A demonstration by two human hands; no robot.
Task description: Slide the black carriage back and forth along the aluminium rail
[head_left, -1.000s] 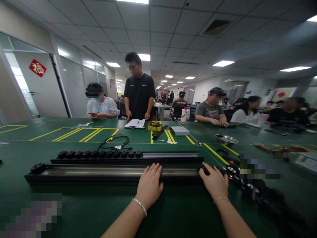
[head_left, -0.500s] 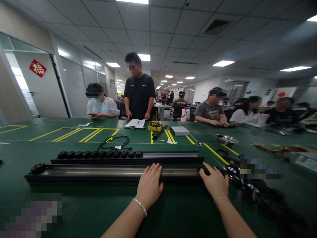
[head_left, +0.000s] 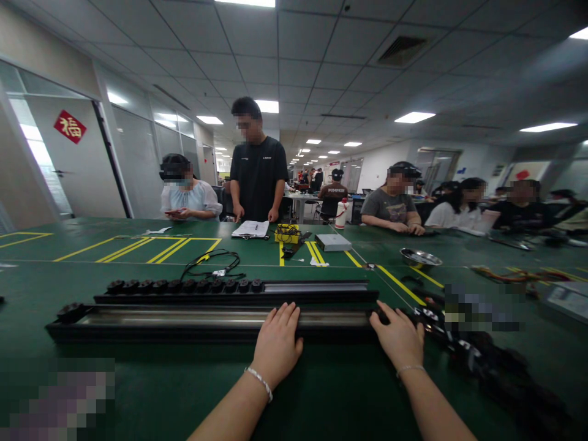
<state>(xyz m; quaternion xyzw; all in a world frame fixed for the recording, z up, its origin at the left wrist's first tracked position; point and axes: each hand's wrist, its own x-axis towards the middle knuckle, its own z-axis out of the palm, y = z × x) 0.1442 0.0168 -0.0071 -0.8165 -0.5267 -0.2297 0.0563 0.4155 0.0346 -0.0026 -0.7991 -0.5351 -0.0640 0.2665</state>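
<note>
A long black track point(head_left: 184, 317) with a metallic channel lies across the green table in front of me. My left hand point(head_left: 278, 340) rests on it right of the middle, fingers stretched out and close together, palm down. At the track's right end, my right hand point(head_left: 400, 338) has its fingers bent around a small black part point(head_left: 382, 315), mostly hidden by the fingers. One black round part point(head_left: 70, 311) sits at the left end of this track. Just behind, a second black track point(head_left: 316, 286) carries a row of several black round parts point(head_left: 188, 285) along its left portion.
A heap of black parts point(head_left: 496, 361) lies to the right. Farther back are a black cable point(head_left: 220, 263), a clipboard point(head_left: 250, 229), a yellow box point(head_left: 287, 234), a grey box point(head_left: 333, 242) and a metal bowl point(head_left: 421, 257). Several people are around the table; one stands point(head_left: 258, 171).
</note>
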